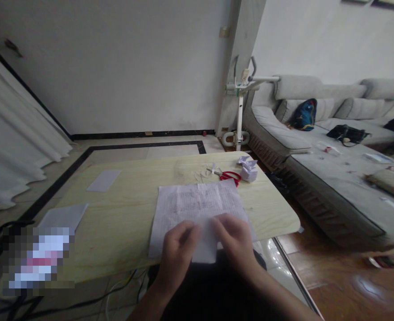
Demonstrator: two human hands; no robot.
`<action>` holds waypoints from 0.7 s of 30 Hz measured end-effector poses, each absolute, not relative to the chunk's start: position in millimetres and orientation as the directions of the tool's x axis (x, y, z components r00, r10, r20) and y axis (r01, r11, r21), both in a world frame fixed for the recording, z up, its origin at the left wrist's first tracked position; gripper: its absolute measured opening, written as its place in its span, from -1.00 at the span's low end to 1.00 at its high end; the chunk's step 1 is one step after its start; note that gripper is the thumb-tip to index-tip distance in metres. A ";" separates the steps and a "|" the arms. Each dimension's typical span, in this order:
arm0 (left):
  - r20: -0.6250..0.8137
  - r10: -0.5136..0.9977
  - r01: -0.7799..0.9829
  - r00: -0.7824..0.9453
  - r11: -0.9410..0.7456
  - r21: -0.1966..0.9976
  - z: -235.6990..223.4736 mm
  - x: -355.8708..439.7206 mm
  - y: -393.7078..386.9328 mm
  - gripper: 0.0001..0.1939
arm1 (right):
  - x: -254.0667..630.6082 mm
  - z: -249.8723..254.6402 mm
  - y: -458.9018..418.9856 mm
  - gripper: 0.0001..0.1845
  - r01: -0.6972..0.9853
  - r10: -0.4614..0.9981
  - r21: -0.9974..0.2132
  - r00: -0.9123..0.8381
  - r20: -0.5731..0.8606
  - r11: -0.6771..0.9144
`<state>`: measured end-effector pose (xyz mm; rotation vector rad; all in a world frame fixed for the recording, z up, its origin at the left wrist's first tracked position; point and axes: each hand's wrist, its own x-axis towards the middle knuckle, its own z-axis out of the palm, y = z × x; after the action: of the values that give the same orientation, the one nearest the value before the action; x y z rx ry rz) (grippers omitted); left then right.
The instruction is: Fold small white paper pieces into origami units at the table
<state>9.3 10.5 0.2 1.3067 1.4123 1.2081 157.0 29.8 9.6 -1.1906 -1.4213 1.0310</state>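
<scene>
Between my two hands is a small white piece of paper [205, 244], held up over the near edge of the table. My left hand [179, 247] pinches its left side. The fingers of my right hand [234, 238] are closed on the right side. Under and beyond them a large creased printed sheet [197, 198] lies flat on the table; its lower part is hidden by my hands. Red-handled scissors [230, 176] lie just past its far edge, beside thin scraps [202, 174]. A crumpled paper [248, 170] sits to the right of the scissors.
On the left of the wooden table [126, 223] lie a white paper sheet [104, 180], another pale sheet [63, 216] and a blurred-out device [39, 258]. Cables [93, 301] hang below. A grey sofa [337, 196] and exercise equipment [240, 111] stand beyond, to the right.
</scene>
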 end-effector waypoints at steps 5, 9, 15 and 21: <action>0.016 0.995 0.204 -0.100 0.004 0.979 3.4 8.5 10.6 -0.68 | 157.0 8.6 29.6 -0.70 0.160 0.984 -0.971 -0.042 0.170 0.175; 0.014 0.993 0.210 -0.115 0.010 0.978 5.3 8.8 9.2 -0.67 | 157.2 9.0 29.1 -0.70 0.173 0.985 -0.970 -0.046 0.167 0.173; 0.012 0.994 0.198 -0.108 0.009 0.980 4.0 9.8 9.4 -0.67 | 156.7 10.2 29.9 -0.69 0.188 0.983 -0.965 -0.057 0.175 0.182; 0.008 0.994 0.211 -0.105 0.014 0.977 1.5 9.1 10.6 -0.67 | 156.4 9.3 30.3 -0.71 0.189 0.979 -0.961 -0.057 0.196 0.203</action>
<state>9.1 10.6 1.5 1.3111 1.4475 1.1767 156.4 30.3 9.3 -1.1766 -1.4672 0.9861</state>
